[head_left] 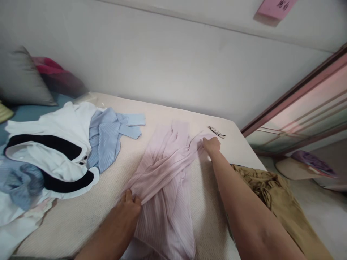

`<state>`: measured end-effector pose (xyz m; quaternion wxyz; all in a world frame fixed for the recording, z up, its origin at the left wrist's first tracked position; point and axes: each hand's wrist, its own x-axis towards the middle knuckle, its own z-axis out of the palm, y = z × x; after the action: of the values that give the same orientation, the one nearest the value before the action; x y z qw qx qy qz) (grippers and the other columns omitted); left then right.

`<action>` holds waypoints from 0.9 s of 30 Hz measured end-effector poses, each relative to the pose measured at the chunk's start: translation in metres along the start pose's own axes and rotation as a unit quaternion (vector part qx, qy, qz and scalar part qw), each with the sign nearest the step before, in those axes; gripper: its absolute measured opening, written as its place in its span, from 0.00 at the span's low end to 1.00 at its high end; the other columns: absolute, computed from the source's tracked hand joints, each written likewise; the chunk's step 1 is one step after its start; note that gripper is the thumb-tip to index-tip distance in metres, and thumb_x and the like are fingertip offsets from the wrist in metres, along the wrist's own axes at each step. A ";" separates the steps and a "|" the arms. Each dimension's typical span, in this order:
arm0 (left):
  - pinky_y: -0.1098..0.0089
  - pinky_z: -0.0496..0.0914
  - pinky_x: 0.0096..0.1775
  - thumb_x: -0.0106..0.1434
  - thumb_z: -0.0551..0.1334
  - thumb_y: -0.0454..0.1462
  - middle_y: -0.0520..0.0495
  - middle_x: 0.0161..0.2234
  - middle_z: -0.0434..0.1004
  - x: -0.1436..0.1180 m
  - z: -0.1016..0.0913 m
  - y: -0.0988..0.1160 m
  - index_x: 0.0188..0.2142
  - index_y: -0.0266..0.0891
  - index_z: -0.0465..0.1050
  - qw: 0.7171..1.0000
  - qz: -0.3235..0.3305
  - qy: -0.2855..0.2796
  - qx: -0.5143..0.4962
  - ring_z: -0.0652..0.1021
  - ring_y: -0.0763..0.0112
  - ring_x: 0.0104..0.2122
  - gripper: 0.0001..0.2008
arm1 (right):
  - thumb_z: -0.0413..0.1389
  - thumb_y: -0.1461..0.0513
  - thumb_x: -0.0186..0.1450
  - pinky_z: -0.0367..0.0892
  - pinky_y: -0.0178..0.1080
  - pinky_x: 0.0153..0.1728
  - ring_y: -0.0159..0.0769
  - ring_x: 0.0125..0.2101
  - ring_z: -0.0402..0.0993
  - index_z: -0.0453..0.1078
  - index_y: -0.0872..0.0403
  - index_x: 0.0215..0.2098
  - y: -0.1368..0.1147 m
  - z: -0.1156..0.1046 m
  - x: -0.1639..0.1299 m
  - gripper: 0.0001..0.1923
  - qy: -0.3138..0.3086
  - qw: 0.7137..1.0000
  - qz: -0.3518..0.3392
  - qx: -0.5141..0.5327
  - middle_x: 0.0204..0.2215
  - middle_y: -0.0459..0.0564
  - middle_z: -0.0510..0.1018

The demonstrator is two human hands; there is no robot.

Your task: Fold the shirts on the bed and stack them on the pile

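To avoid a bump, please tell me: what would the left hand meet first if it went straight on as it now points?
The pink cloth: its folds lie straight ahead of the left hand, which touches it. Beyond, probably the wall, though depth is unclear.

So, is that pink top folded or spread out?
Partly folded: the pink top has a sleeve-like strip lying across it, held between left hand and right hand.

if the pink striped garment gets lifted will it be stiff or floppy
The pink striped garment would probably hang limp, since it lies in soft folds. It is likely light too, as it looks thin. The strip between the left hand and right hand may crumple if pushed, judging by its creases.
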<state>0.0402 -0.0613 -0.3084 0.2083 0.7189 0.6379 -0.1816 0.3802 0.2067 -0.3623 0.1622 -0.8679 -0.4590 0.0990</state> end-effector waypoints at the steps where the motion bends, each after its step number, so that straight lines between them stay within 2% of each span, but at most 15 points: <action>1: 0.56 0.74 0.49 0.60 0.49 0.18 0.23 0.60 0.67 0.001 -0.001 0.001 0.53 0.29 0.73 1.000 -0.002 -0.003 0.000 0.78 0.51 0.53 0.26 | 0.54 0.48 0.66 0.72 0.48 0.47 0.55 0.49 0.76 0.68 0.64 0.54 -0.002 0.003 0.003 0.30 0.003 1.000 0.015 -0.003 0.46 0.73 0.77; 4: 0.56 0.74 0.50 0.60 0.49 0.18 0.23 0.60 0.67 0.005 -0.001 0.002 0.54 0.29 0.73 1.000 -0.004 -0.019 0.009 0.77 0.51 0.55 0.27 | 0.58 0.45 0.62 0.71 0.51 0.48 0.57 0.50 0.76 0.70 0.64 0.53 -0.006 0.012 0.012 0.34 -0.008 0.999 0.036 -0.012 0.48 0.73 0.77; 7: 0.56 0.75 0.51 0.60 0.48 0.18 0.22 0.61 0.66 0.009 0.005 -0.001 0.56 0.28 0.72 0.999 0.000 -0.028 0.017 0.74 0.49 0.58 0.28 | 0.64 0.51 0.59 0.73 0.49 0.46 0.56 0.48 0.77 0.73 0.62 0.48 -0.008 0.016 0.019 0.27 -0.018 0.999 0.039 -0.024 0.44 0.71 0.78; 10: 0.54 0.76 0.50 0.60 0.49 0.19 0.20 0.62 0.63 0.010 0.014 -0.005 0.56 0.27 0.72 1.000 0.008 -0.007 0.011 0.72 0.45 0.60 0.27 | 0.64 0.54 0.58 0.72 0.48 0.47 0.54 0.49 0.77 0.73 0.61 0.49 -0.013 0.014 0.024 0.25 0.000 0.999 0.029 -0.033 0.44 0.69 0.78; 14: 0.54 0.76 0.50 0.60 0.50 0.19 0.21 0.63 0.63 0.008 0.017 -0.006 0.57 0.28 0.71 1.000 0.002 0.012 0.000 0.71 0.46 0.61 0.28 | 0.59 0.48 0.63 0.68 0.52 0.53 0.57 0.53 0.74 0.69 0.62 0.56 -0.027 0.015 0.025 0.31 0.031 0.999 0.003 -0.039 0.49 0.71 0.76; 17: 0.56 0.76 0.51 0.59 0.50 0.19 0.22 0.65 0.61 0.006 0.012 -0.003 0.60 0.29 0.69 1.000 -0.003 -0.011 0.019 0.70 0.47 0.62 0.30 | 0.60 0.43 0.60 0.69 0.54 0.52 0.60 0.52 0.74 0.71 0.64 0.55 -0.038 0.025 0.025 0.37 0.004 0.999 -0.012 -0.038 0.50 0.73 0.76; 19: 0.55 0.76 0.52 0.59 0.50 0.19 0.21 0.65 0.60 0.006 0.010 -0.001 0.61 0.27 0.67 0.999 0.000 -0.029 0.027 0.69 0.46 0.62 0.31 | 0.62 0.44 0.59 0.70 0.53 0.51 0.61 0.52 0.74 0.72 0.65 0.52 -0.041 0.032 0.026 0.36 -0.020 0.999 -0.014 -0.037 0.49 0.74 0.76; 21: 0.54 0.75 0.52 0.59 0.51 0.19 0.20 0.65 0.59 0.007 0.012 -0.002 0.61 0.26 0.67 0.999 0.002 -0.032 0.025 0.69 0.45 0.63 0.31 | 0.60 0.45 0.61 0.70 0.51 0.51 0.59 0.52 0.74 0.73 0.65 0.51 -0.041 0.033 0.030 0.34 -0.033 0.999 -0.015 -0.032 0.48 0.73 0.77; 24: 0.54 0.76 0.51 0.59 0.51 0.19 0.22 0.65 0.61 0.009 0.019 -0.005 0.60 0.28 0.69 1.000 0.003 -0.007 0.020 0.70 0.46 0.62 0.30 | 0.52 0.42 0.66 0.69 0.50 0.52 0.56 0.53 0.74 0.73 0.63 0.51 -0.033 0.027 0.035 0.34 -0.024 0.999 -0.008 -0.026 0.48 0.72 0.77; 27: 0.53 0.77 0.50 0.59 0.52 0.20 0.23 0.64 0.62 0.009 0.023 -0.006 0.60 0.30 0.69 1.000 0.000 0.009 0.020 0.70 0.46 0.61 0.30 | 0.58 0.45 0.63 0.70 0.52 0.52 0.58 0.53 0.74 0.73 0.64 0.53 -0.020 0.021 0.035 0.33 -0.007 0.999 0.012 -0.031 0.49 0.73 0.76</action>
<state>0.0358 -0.0657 -0.3327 0.1879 0.7247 0.6359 -0.1875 0.3778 0.2506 -0.3746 0.1313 -0.8772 -0.4524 0.0926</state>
